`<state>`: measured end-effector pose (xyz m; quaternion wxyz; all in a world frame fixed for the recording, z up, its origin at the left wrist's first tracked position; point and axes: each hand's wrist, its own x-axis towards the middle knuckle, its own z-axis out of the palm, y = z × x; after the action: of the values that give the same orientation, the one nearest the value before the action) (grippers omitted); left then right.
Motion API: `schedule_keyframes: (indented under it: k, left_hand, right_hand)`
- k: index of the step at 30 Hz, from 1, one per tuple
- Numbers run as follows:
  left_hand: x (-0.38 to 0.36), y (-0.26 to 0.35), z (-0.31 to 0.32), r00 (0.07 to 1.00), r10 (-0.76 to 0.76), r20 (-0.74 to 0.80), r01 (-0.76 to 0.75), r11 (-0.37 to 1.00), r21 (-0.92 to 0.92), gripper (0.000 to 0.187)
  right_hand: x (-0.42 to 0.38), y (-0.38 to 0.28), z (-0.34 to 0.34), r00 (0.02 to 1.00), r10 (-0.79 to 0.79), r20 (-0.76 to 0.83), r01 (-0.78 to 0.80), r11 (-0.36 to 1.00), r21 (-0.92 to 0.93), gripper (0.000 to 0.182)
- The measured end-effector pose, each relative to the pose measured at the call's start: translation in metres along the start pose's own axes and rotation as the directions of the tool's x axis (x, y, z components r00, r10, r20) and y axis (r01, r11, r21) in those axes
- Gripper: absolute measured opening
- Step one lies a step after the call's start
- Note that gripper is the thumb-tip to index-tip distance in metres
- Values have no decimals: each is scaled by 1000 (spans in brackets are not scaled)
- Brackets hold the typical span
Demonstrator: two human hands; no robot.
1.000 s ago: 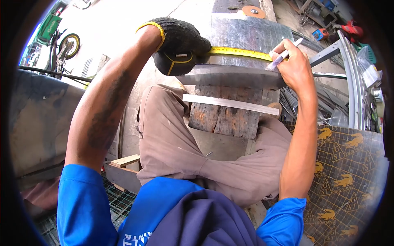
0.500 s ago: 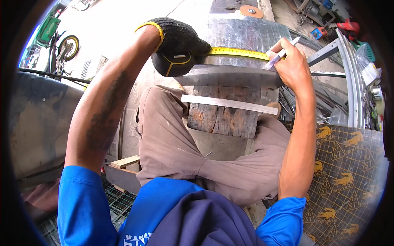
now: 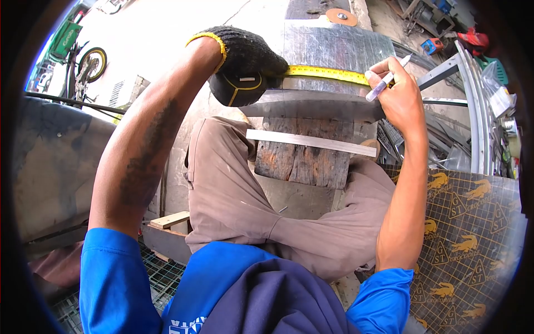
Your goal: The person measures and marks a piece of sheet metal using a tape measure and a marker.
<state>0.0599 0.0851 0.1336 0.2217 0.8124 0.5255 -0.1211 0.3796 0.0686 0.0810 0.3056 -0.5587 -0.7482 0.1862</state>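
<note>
My left hand (image 3: 247,53), in a black knitted glove with a yellow cuff, is closed round a black tape measure (image 3: 239,92). Its yellow blade (image 3: 325,72) stretches rightward across a shiny metal sheet (image 3: 334,44). At the blade's right end is my bare right hand (image 3: 396,92), with a white marker (image 3: 387,80) gripped between its fingers, tip pointing up and right. Nearer to me the sheet has a darker, bent-down edge (image 3: 317,106). Below that, a pale metal strip (image 3: 311,141) lies across a charred wooden block (image 3: 303,164) between my knees.
A tan disc (image 3: 341,16) lies at the sheet's far edge. Metal frames (image 3: 473,106) stand on the right, above a board with yellow crocodile prints (image 3: 467,239). A motorbike wheel (image 3: 93,64) is at the upper left, and a wood piece (image 3: 169,219) lies by my left leg.
My right hand has shifted slightly, and the marker now stands a little more upright and further right. The tape measure and my left hand have moved slightly to the right.
</note>
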Motion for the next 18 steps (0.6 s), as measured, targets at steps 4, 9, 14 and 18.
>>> schedule_keyframes:
  k: [4, 9, 14, 18]
  left_hand:
    - [0, 1, -1, 999, -38, 17, 39, 999, -33, 61]
    - [1, 0, -1, 995, -86, 41, 89, 993, -75, 62]
    - [7, 2, -1, 989, -134, 71, 141, 983, -113, 62]
    - [4, 1, -3, 981, -174, 87, 185, 972, -144, 63]
  right_hand:
    - [-2, -3, -2, 1000, 31, 2, -31, 996, 78, 19]
    - [0, -3, 4, 998, 30, -55, -25, 997, 78, 22]
    - [5, 7, 11, 995, -53, -82, 44, 993, -108, 22]
    - [5, 7, 14, 995, -51, -86, 39, 991, -132, 21]
